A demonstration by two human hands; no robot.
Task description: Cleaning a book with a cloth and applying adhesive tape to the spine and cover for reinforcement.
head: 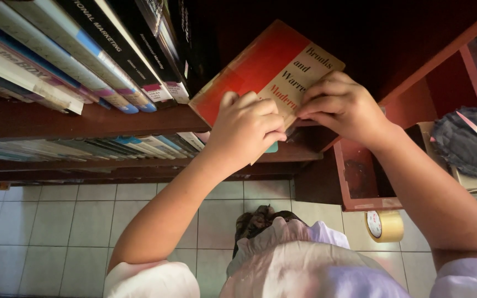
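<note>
A red and cream book (260,66) leans tilted at the edge of a dark wooden shelf (84,118). My left hand (247,129) grips its lower edge with curled fingers. My right hand (340,105) pinches the cream spine panel from the right side. Both hands touch the book at its near end. The book's far end rests in the dark gap of the shelf beside a row of upright books (100,55).
More books (84,148) lie on a lower shelf. A roll of tan tape (385,226) sits on the tiled floor (45,221). A red-brown wooden box (360,182) stands to the right, with a dark cloth (465,140) on it.
</note>
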